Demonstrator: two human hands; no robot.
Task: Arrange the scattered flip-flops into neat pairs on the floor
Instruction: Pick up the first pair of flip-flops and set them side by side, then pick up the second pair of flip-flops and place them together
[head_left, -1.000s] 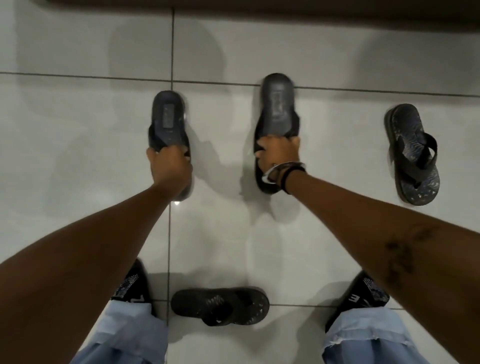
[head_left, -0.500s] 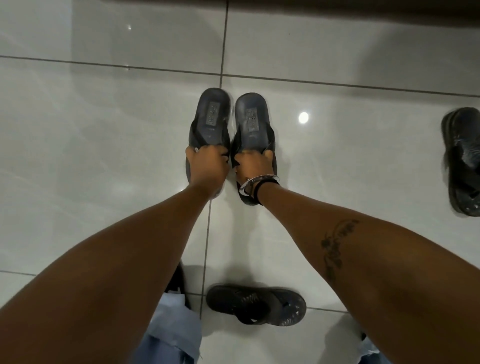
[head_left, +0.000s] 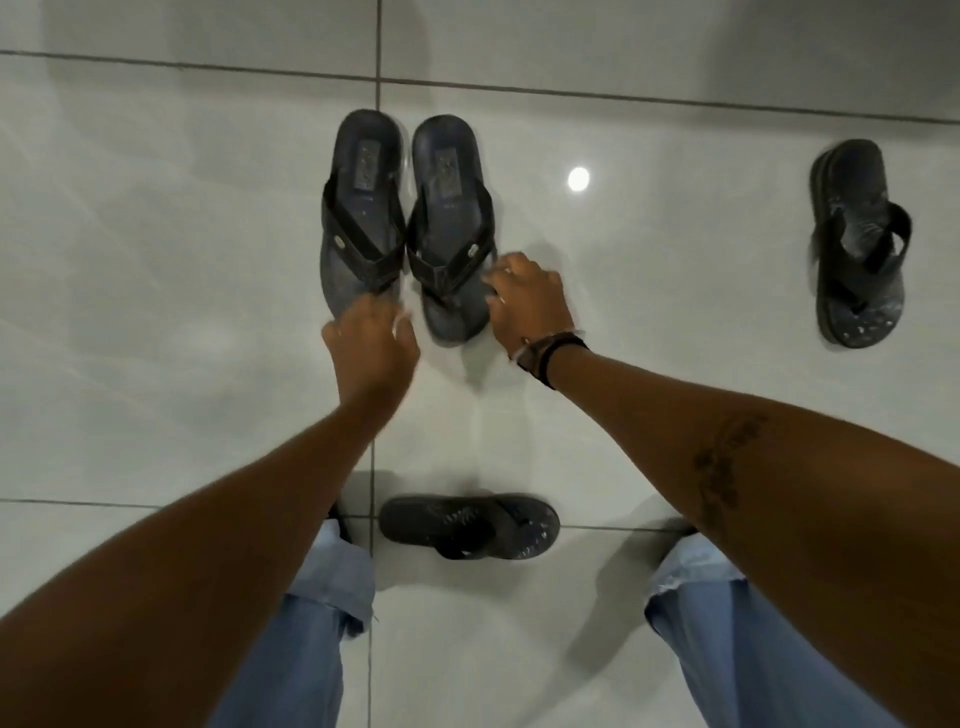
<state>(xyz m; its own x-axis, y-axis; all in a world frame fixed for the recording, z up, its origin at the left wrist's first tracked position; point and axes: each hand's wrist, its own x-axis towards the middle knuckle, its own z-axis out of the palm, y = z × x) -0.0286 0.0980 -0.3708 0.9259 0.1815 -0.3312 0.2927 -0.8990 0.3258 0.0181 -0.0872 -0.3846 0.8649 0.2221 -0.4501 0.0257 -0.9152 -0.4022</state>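
Note:
Two matching dark flip-flops lie side by side on the white tiled floor, toes toward me: the left one (head_left: 362, 208) and the right one (head_left: 451, 218). My left hand (head_left: 370, 343) hovers just off the near end of the left one, fingers loose, holding nothing. My right hand (head_left: 530, 301), with bands on the wrist, is beside the near end of the right one, fingers apart and empty. A patterned dark flip-flop (head_left: 858, 244) lies alone at the far right. Its likely mate (head_left: 470, 527) lies sideways between my feet.
My legs in light blue jeans (head_left: 311, 623) stand at the bottom, either side of the sideways flip-flop. A bright lamp reflection (head_left: 578, 179) shines on the glossy tiles. A dark band runs along the top edge of the view.
Both hands brought the two plain flip-flops together, then let go and drew back toward me. The pair now lies free on the floor.

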